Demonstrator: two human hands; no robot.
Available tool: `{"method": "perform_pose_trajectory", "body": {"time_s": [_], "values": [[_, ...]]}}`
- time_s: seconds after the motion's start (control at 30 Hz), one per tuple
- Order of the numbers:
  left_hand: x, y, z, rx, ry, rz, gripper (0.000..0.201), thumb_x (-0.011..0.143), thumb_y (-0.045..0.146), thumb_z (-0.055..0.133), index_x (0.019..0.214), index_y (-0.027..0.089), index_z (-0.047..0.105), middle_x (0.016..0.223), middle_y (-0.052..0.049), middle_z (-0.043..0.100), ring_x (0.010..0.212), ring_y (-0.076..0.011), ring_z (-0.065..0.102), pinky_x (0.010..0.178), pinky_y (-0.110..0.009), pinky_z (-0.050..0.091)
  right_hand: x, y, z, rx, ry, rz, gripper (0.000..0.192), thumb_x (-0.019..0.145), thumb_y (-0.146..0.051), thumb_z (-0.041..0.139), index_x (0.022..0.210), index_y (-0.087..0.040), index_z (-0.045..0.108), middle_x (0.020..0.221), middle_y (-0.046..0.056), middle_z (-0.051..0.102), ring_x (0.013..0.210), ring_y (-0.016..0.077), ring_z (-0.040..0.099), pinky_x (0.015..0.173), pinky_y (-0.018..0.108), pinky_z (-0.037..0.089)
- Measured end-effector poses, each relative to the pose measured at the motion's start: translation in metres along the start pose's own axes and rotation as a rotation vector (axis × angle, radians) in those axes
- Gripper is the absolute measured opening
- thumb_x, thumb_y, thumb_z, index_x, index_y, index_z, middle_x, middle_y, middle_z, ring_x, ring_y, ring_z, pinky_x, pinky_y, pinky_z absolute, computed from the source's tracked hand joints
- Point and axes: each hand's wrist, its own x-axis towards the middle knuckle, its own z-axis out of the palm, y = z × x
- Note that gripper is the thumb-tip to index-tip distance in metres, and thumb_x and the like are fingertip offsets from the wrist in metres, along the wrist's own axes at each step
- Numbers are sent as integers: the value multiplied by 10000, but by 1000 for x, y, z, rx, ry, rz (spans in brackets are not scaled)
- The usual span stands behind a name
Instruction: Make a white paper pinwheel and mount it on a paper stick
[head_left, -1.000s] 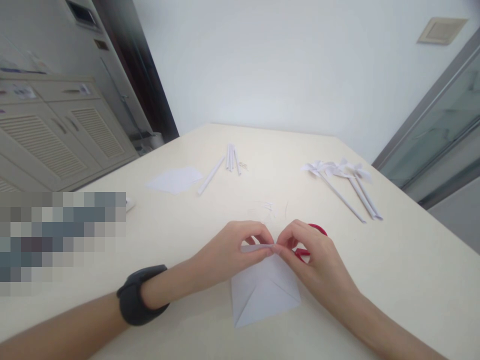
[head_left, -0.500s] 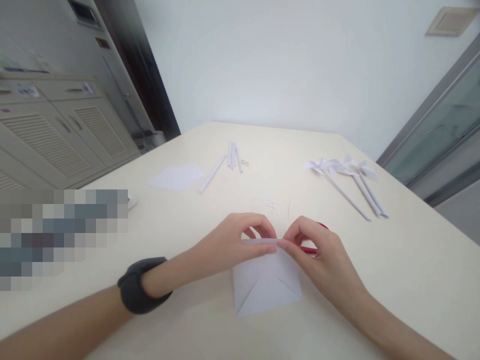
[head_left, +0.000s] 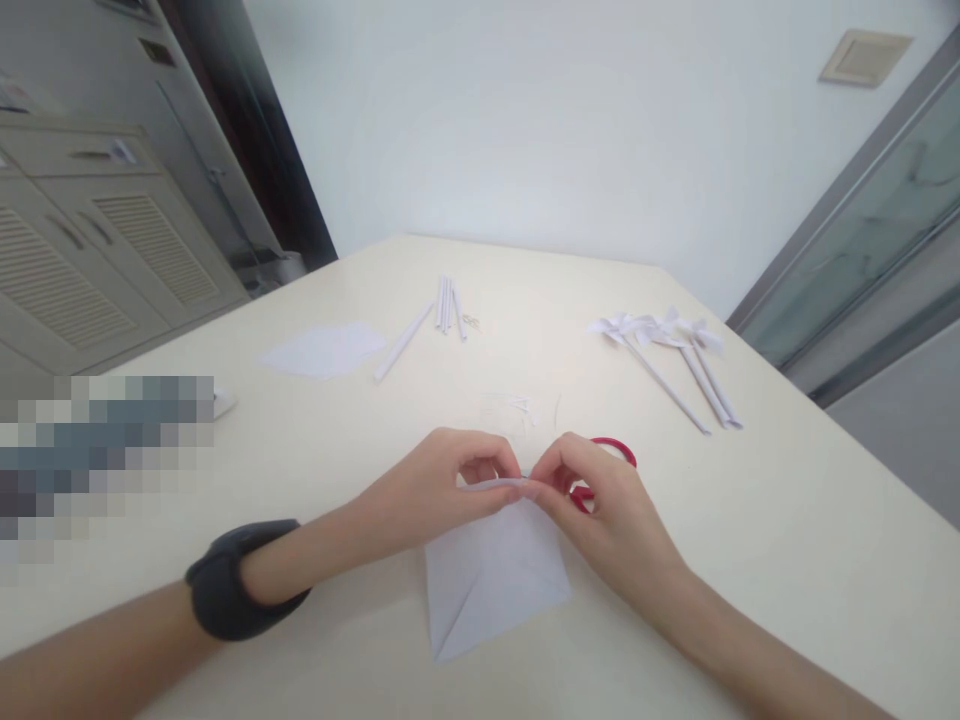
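Note:
A square sheet of white paper (head_left: 499,575) with diagonal creases and slits is tilted up from the table in front of me. My left hand (head_left: 457,475) pinches its far edge between thumb and fingers. Close beside it, my right hand (head_left: 592,500) pinches the same edge, the two thumbs almost meeting. Behind the right hand lie scissors with red handles (head_left: 622,450), their blades mostly hidden. Thin white paper scraps (head_left: 517,405) lie just beyond the hands.
Finished paper pinwheels on rolled sticks (head_left: 667,340) lie at the right. Several rolled paper sticks (head_left: 445,305) and small bits (head_left: 470,322) lie at the back. Flat paper sheets (head_left: 326,350) rest at left on the cream table (head_left: 750,560).
The view has shifted slightly to the right. Both hands still pinch the paper's far edge, now closer together, and more of the red scissor handles shows.

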Motion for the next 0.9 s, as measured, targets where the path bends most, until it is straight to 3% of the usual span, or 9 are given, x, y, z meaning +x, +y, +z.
{"method": "perform_pose_trajectory", "body": {"time_s": [0.17, 0.33, 0.53, 0.9], "values": [[0, -3, 2, 22, 20, 4, 114, 809, 246, 525, 754, 197, 612, 734, 24, 632, 699, -135, 572, 642, -241, 422, 2, 2, -1, 19, 5, -26, 88, 856, -210, 552, 769, -205, 564, 775, -12, 587, 706, 118, 547, 594, 238, 425], [2, -4, 2, 3, -1, 23, 188, 840, 331, 510, 745, 197, 602, 715, 28, 621, 682, -131, 564, 629, -240, 416, 2, 3, 0, -41, 15, -53, 86, 848, -211, 572, 762, -204, 570, 772, -20, 591, 693, 108, 540, 581, 234, 398], [2, -7, 2, 24, -4, 7, 116, 827, 258, 527, 773, 205, 614, 758, 33, 637, 715, -131, 572, 657, -241, 423, 1, 4, 1, -47, 18, -54, 87, 849, -203, 572, 761, -205, 571, 760, -22, 587, 690, 112, 535, 581, 239, 395], [1, -6, 4, -74, 5, 2, 158, 829, 326, 547, 807, 197, 635, 788, 8, 642, 742, -145, 566, 673, -257, 434, 1, 2, 0, -60, 3, 0, 107, 853, -192, 546, 748, -208, 560, 756, -20, 579, 688, 126, 530, 583, 262, 404]]}}
